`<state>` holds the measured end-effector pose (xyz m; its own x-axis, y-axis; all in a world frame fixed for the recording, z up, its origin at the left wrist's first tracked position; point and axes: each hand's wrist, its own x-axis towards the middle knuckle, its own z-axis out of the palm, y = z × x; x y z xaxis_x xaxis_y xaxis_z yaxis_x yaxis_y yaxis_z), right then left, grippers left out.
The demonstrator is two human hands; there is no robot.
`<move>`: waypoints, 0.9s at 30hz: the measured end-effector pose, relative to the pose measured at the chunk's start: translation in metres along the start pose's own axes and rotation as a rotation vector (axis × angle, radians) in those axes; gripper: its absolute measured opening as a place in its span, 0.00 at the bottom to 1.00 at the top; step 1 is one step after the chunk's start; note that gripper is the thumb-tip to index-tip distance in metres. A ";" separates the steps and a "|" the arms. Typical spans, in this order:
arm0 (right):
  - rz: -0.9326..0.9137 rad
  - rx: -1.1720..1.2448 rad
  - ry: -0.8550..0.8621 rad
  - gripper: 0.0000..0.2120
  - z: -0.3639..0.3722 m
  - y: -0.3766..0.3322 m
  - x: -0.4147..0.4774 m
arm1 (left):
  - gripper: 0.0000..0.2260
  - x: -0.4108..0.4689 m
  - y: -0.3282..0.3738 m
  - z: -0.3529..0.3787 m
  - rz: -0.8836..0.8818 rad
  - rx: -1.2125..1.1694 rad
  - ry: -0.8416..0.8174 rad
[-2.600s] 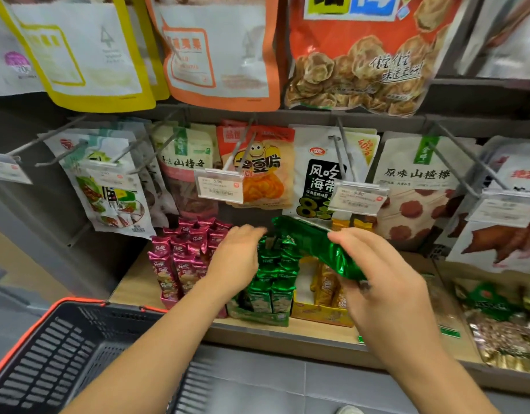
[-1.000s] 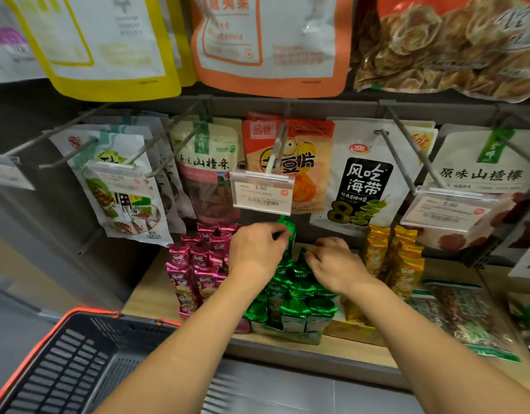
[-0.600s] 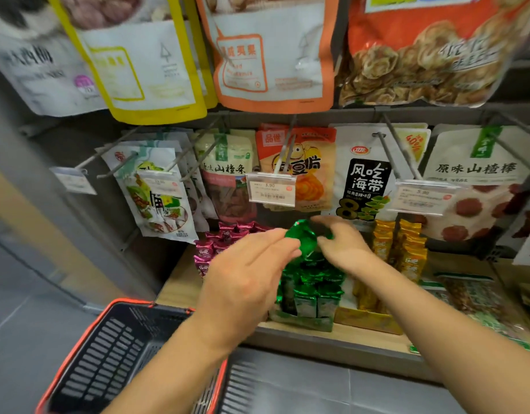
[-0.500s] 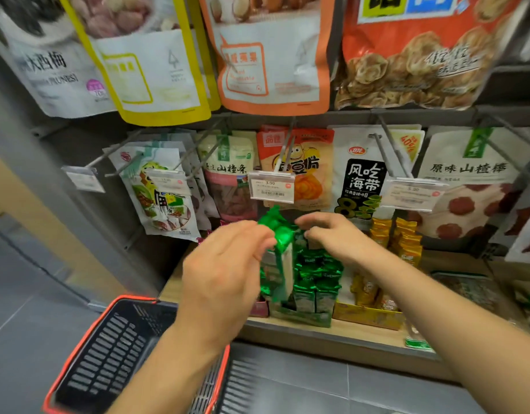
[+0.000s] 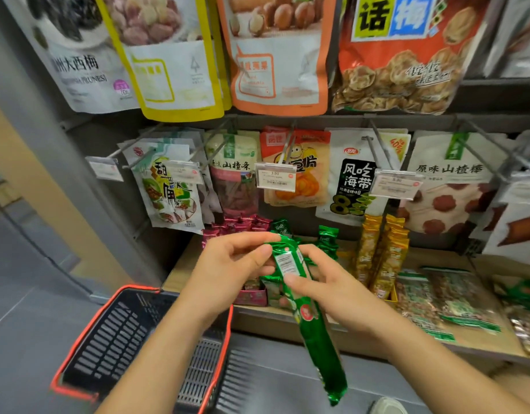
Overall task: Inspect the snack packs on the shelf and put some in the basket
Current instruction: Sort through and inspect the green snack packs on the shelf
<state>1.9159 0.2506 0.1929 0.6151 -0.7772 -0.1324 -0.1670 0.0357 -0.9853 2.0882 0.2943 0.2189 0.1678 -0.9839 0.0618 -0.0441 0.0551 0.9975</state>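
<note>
Shelf (image 5: 437, 258): wooden board. Hanging pouches (image 5: 356, 174) sit on pegs above its back edge.

Basket (image 5: 114, 339): black with a red rim, below the shelf's left front corner.

Stock standing toward the left end of the shelf, left to right: pink packs (image 5: 243, 224), green row (image 5: 328, 240), yellow packs (image 5: 383, 252).

Left hand (image 5: 228, 270): grip narrow. The thumb and curled fingers pinch the top end of 1 green pack (image 5: 317, 345).

Right hand (image 5: 326, 282): grip also closed on the same pack just below the left. The thumb presses the face toward the camera and the fingers wrap behind.

Change from 0.5 s earlier: only the left hand held the pack then, close against the green row, while the right hand reached over that row. Both hands have it now, and it has come out toward the person, past the shelf's front edge.

Pack position: in the air in front of the shelf, right of the basket.

Long axis: steep, nearly vertical. The top end is up at the hands near the green row. The free lower end hangs down and slightly right, below the front edge.

The white label (image 5: 284, 262) faces the camera; its print is too small to read.
</note>
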 end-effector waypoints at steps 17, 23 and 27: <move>0.072 0.165 -0.350 0.23 -0.001 0.003 0.004 | 0.09 0.005 -0.013 0.004 0.452 0.641 0.166; -0.098 -0.082 -0.184 0.18 0.004 0.002 -0.002 | 0.08 0.011 -0.012 -0.001 0.237 0.390 0.170; -0.098 -0.023 -0.183 0.13 0.002 -0.004 -0.004 | 0.16 0.010 -0.011 -0.011 0.007 -0.016 -0.108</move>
<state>1.9154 0.2548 0.1973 0.7587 -0.6491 -0.0552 -0.1157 -0.0509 -0.9920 2.1011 0.2860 0.2087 0.0602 -0.9960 0.0654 -0.0290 0.0637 0.9975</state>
